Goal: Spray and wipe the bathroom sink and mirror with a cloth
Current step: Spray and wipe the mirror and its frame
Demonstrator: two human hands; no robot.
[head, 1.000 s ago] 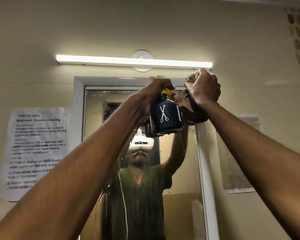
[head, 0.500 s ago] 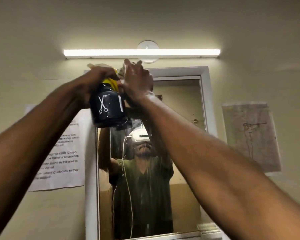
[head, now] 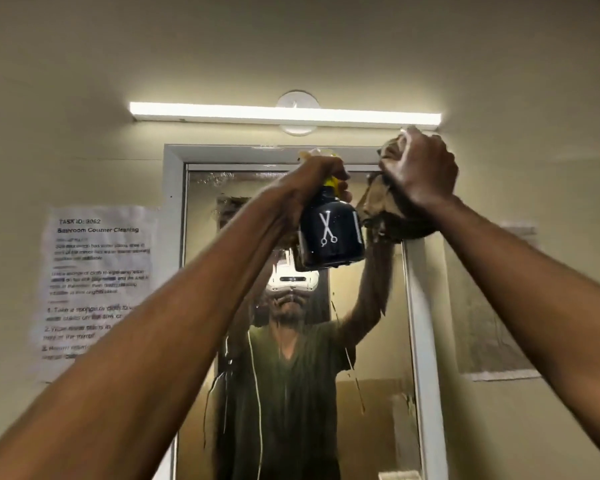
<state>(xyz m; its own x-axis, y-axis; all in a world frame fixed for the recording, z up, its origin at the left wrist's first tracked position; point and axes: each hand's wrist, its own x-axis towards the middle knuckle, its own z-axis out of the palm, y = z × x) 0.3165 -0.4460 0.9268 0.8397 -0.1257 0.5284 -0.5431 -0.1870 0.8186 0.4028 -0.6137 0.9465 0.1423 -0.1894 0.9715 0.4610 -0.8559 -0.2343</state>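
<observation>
Dark-blue plastic fills the centre of the head view: a spray bottle [head: 331, 233] with a white scissors emblem and a yellow collar, raised high in front of the mirror [head: 229, 188]. The left hand [head: 321, 173] grips the bottle around its neck and spray head, fingers curled over the top, the bottle body hanging below the fist. Just to the right of it, the right hand [head: 420, 174] clutches a bunched brown cloth [head: 374, 202], fingers wrapped tightly around the wad, and holds it at the mirror's upper right corner, against the white frame [head: 420, 306]. The loose part of the cloth hangs below that hand, nearly touching the bottle's shoulder. Both forearms reach up and forward from the bottom corners of the view, the hands close together but each on its own object.

Behind the hands, the glass shows droplets and streaks near its top edge and thin runs lower down. It reflects a person in a dark green shirt with both arms raised. Above the hands glows a strip light [head: 284, 114]. Left of the left arm, a printed sheet [head: 97, 271] is stuck to the wall; right of the right arm hangs a paper [head: 492, 334], its marks blurred.
</observation>
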